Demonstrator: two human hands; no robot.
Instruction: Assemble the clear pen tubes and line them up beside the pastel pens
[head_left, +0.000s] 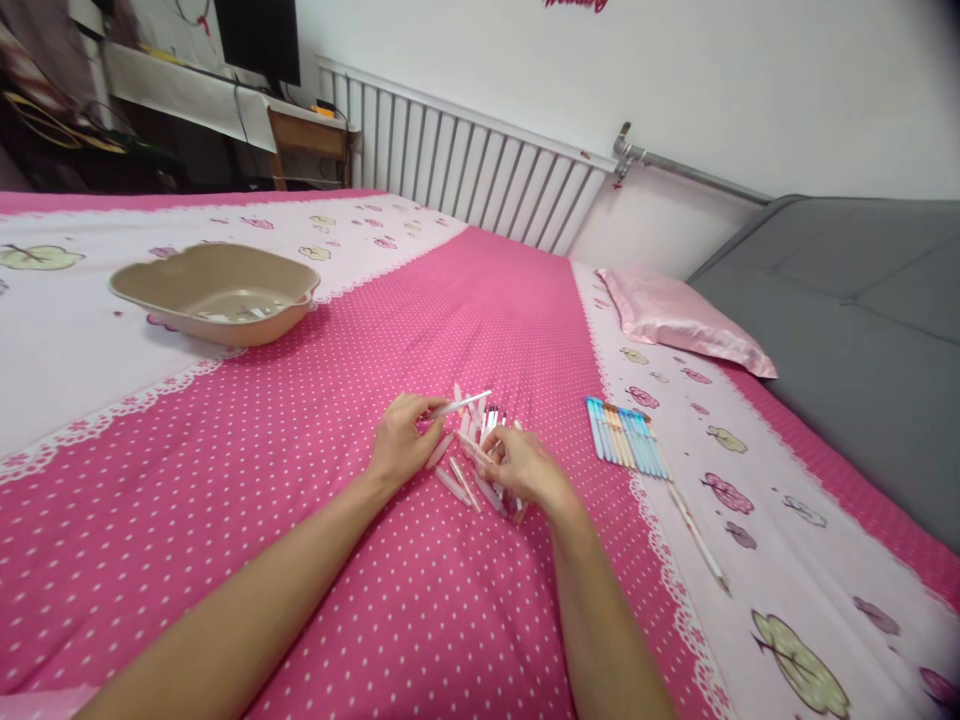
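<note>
A loose pile of pale pink and white pens lies on the pink dotted bedspread in front of me. My left hand, at the pile's left edge, pinches a slim whitish pen that points up to the right. My right hand is closed over the pile's right side, with a pale pink pen between thumb and fingers. Some pens under the right hand are hidden. Just beyond it, several dark-tipped pens stick out. To the right, a neat row of blue and peach pens lies side by side.
A beige plastic basin with small pale items inside stands on the bed at left. Below the pen row lies a single white pen. A pink pillow rests against the grey headboard. Behind are a white radiator and a desk.
</note>
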